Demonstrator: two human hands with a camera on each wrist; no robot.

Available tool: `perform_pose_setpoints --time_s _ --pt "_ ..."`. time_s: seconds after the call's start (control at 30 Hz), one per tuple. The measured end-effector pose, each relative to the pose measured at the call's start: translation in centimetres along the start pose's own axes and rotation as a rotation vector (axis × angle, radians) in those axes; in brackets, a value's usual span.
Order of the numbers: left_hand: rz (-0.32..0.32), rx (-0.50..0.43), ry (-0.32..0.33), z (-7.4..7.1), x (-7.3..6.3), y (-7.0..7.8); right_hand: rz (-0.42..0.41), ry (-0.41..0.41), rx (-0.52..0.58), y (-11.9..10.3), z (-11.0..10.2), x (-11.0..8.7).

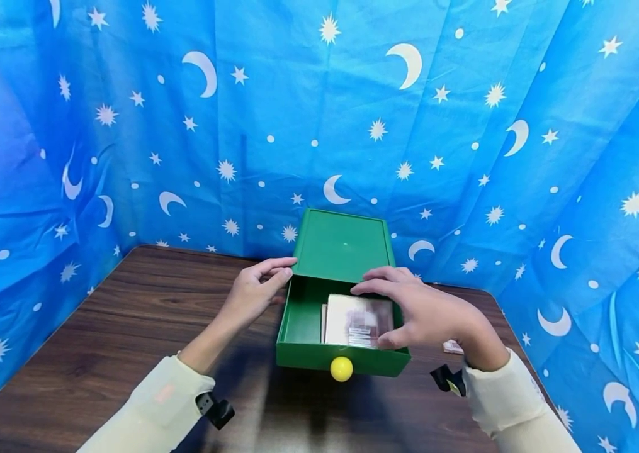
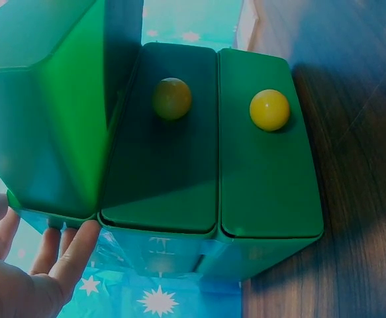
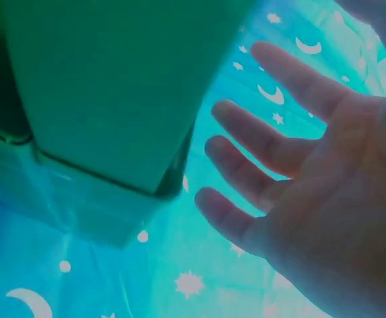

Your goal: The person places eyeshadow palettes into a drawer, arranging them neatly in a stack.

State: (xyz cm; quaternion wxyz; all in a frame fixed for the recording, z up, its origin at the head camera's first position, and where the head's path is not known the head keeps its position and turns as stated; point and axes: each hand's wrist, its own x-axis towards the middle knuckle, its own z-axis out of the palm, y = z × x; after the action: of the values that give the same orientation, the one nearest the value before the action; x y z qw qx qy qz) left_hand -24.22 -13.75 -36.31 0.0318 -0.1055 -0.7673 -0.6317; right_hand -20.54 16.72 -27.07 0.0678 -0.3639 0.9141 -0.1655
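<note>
A green drawer unit (image 1: 347,245) stands on the table with its top drawer (image 1: 303,321) pulled out toward me. In that drawer lies a pale flat rectangular item (image 1: 342,314) with blurred lettering, another thin edge showing beside it. My left hand (image 1: 254,289) touches the unit's left side near the top, fingers fairly straight; in the left wrist view its fingertips (image 2: 80,248) meet the casing's edge. Over the drawer's right side is my right hand (image 1: 424,308), thumb near the front corner and overlapping the item. The right wrist view shows its fingers (image 3: 259,142) spread beside the drawer, nothing between them.
Two closed drawers with yellow knobs (image 2: 269,110) sit below the pulled-out one, whose own yellow knob (image 1: 342,369) faces me. A small packet (image 1: 452,346) lies on the brown table (image 1: 143,314), right of the unit. Blue star-and-moon cloth (image 1: 296,94) surrounds the table.
</note>
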Motion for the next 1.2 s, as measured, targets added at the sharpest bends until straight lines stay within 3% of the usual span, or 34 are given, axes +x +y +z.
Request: perform_pose_setpoints --time_s 0.3,0.53,0.7,1.2 --pt "0.002 -0.02 0.008 0.0 0.1 0.0 0.141 0.179 0.006 2.8 -0.2 -1.5" --pt "0.003 -0.011 0.005 0.1 0.1 0.0 0.396 0.263 0.046 6.5 0.9 -2.4" --pt "0.002 -0.004 0.004 0.0 0.0 -0.1 0.576 0.255 0.034 9.5 2.1 -2.8" --pt "-0.001 0.004 0.006 0.0 0.0 0.0 0.867 0.133 0.001 16.5 5.8 -3.5"
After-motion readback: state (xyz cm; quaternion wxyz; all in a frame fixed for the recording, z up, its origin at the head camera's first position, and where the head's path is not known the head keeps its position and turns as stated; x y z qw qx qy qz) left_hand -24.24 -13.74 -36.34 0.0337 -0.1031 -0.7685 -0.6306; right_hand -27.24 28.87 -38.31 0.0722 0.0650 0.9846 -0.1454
